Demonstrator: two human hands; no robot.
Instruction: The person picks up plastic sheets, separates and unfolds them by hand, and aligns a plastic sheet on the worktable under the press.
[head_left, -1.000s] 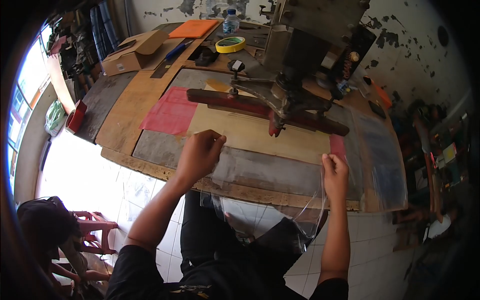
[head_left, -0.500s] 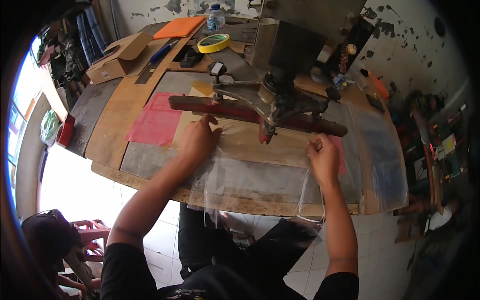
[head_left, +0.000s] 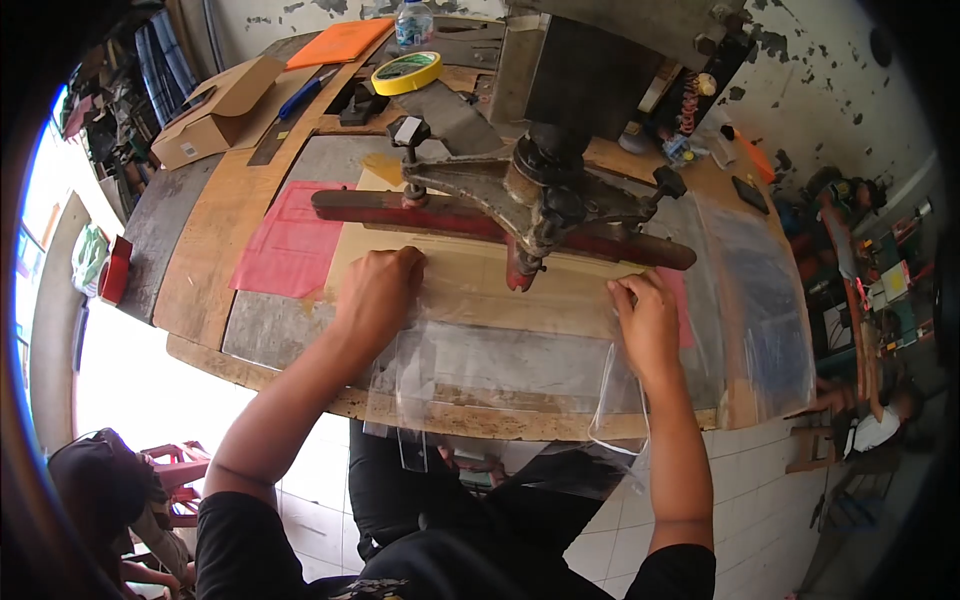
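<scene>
A clear plastic sheet (head_left: 500, 375) stretches between my two hands and hangs over the table's front edge. My left hand (head_left: 378, 297) pinches its left side over the front of a tan sheet (head_left: 500, 290). At the right, my right hand (head_left: 645, 318) pinches the other side, close to a pink patch (head_left: 675, 300). Just beyond both hands a machine's red and black bar (head_left: 450, 220) spans the tan sheet below a metal bracket. A larger pink sheet (head_left: 290, 240) lies left of my left hand.
A cardboard box (head_left: 215, 115), an orange folder (head_left: 340, 42), yellow tape (head_left: 407, 73) and a bottle (head_left: 413, 25) are at the back left. More clear plastic (head_left: 760, 310) lies at the right. A person (head_left: 100, 490) is at the lower left, another (head_left: 880, 425) far right.
Both hands moved forward from the table's front edge area onto the tan sheet, drawing the clear plastic with them. The camera view shifted somewhat, moving the bar left in view.
</scene>
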